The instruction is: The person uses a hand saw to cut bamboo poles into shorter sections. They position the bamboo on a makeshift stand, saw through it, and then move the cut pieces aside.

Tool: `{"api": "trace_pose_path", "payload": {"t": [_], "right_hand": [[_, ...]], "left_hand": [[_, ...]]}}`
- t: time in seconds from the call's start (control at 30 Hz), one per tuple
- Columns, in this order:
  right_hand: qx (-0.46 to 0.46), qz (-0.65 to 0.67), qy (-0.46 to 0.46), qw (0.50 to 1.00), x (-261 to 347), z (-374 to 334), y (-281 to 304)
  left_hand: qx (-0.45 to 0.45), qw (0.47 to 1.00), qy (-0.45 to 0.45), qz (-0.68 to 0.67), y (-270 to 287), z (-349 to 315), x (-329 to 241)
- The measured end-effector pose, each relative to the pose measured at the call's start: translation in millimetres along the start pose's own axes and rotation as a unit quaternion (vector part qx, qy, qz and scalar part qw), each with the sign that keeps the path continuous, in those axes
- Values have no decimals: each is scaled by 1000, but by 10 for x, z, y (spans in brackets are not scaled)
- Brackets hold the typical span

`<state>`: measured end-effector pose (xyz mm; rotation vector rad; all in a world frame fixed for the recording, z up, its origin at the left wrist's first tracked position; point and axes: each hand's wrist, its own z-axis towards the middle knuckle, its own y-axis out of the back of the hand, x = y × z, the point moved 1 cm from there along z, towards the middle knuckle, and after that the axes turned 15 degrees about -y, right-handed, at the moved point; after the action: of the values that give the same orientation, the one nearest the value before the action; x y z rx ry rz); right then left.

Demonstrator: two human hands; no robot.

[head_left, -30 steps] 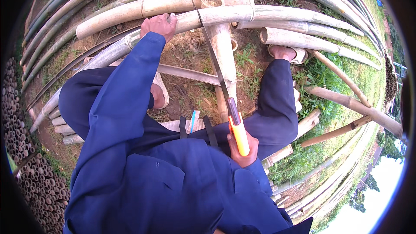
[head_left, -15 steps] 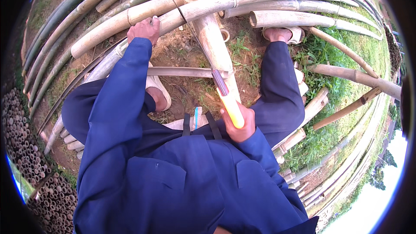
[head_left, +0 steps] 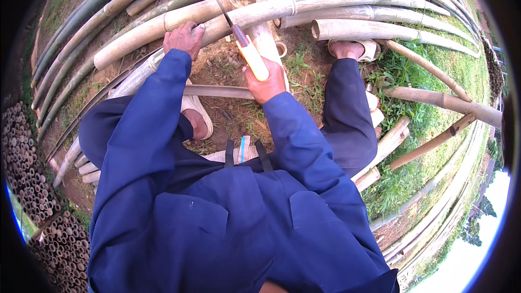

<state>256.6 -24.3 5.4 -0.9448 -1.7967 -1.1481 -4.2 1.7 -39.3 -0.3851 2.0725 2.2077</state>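
Note:
My right hand (head_left: 266, 82) is shut on the yellow handle of a long knife (head_left: 247, 51), whose dark blade reaches up and left across a thick bamboo pole (head_left: 260, 27) that runs away from me between my legs. My left hand (head_left: 183, 38) rests with fingers spread on a long pale bamboo pole (head_left: 179, 19) lying crosswise at the far side. Both arms are in blue sleeves. My feet (head_left: 353, 49) in light slippers rest among the poles.
Many long bamboo poles (head_left: 380, 5) lie across the top and down the right side on grass. A stack of short cut bamboo tubes (head_left: 27, 173) shows its open ends at the left. Short bamboo pieces (head_left: 391, 141) lie by my right leg.
My right hand has moved forward and up with the knife, from near my lap to over the bamboo pole. The blade now reaches farther toward the pole's far end. The left hand stays on the crosswise pole.

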Motion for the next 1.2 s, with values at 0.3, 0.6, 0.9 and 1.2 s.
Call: {"api": "trace_pose_path", "payload": {"t": [0.3, 0.6, 0.9, 1.2], "right_hand": [[-10, -17, 3, 1000, -32, -84, 75], [5, -102, -62, 993, 16, -2140, 967], [-18, -28, -4, 999, 164, -46, -50], [12, -98, -29, 995, -142, -2089, 959]], "left_hand": [[26, 991, -100, 81, -52, 43, -163], [46, 995, -68, 63, -17, -76, -127], [49, 993, -81, 73, -21, 60, -201], [41, 994, -66, 78, -74, -49, -114]]}}
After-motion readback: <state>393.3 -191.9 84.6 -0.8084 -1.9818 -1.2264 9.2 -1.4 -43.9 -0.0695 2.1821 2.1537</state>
